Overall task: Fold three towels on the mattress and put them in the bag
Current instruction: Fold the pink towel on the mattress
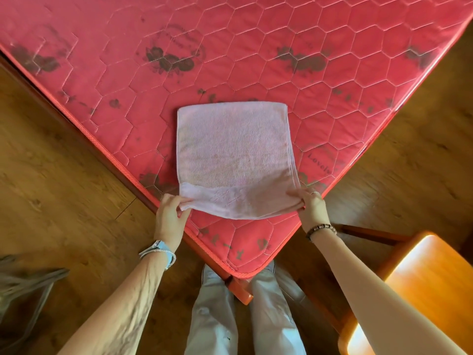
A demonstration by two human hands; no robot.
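Pink towel (pixel 234 155) flat on mattress (pixel 256 60), frame centre; left hand (pixel 170 216), right hand (pixel 313 204) pinch its 2 near corners

A pale pink towel (pixel 234 155) lies folded flat near the red mattress (pixel 256 47) corner.

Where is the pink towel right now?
In the head view, the pink towel lies near the mattress corner, its near corners pinched by left hand and right hand.

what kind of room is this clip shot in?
Probably a bedroom or another room in a home: a red quilted mattress on a wooden bed frame, wood-look flooring, and an orange wooden chair beside it.
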